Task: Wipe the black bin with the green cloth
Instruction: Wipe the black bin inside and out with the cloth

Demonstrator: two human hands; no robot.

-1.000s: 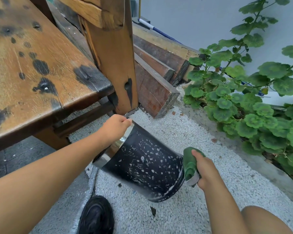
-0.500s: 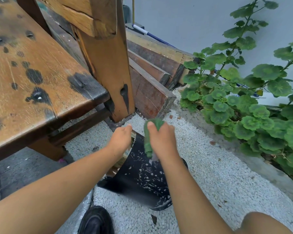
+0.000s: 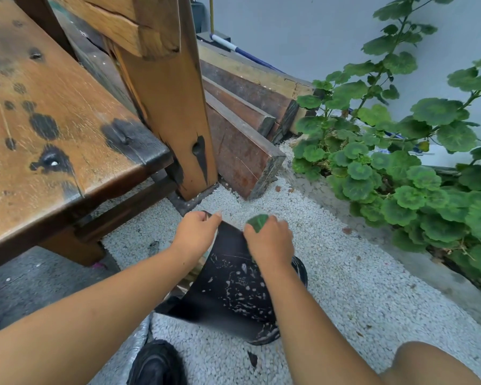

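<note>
The black bin [image 3: 233, 295] stands tilted on white gravel, its side flecked with pale specks and its base low at the right. My left hand [image 3: 196, 232] grips the bin's upper rim. My right hand [image 3: 271, 241] presses the bunched green cloth [image 3: 258, 222] against the upper part of the bin's side, just right of my left hand. Only the cloth's top shows past my fingers. My right forearm covers part of the bin.
A stained wooden bench [image 3: 53, 129] and its thick post [image 3: 172, 107] stand at left and centre. Stacked timber beams [image 3: 242, 140] lie behind. Leafy green plants [image 3: 414, 173] fill the right side. My black shoe [image 3: 156, 365] and a knee [image 3: 431, 365] are at the bottom.
My right hand has carried the green cloth from the bin's base up to its top near my left hand, and the bin has swung more upright.
</note>
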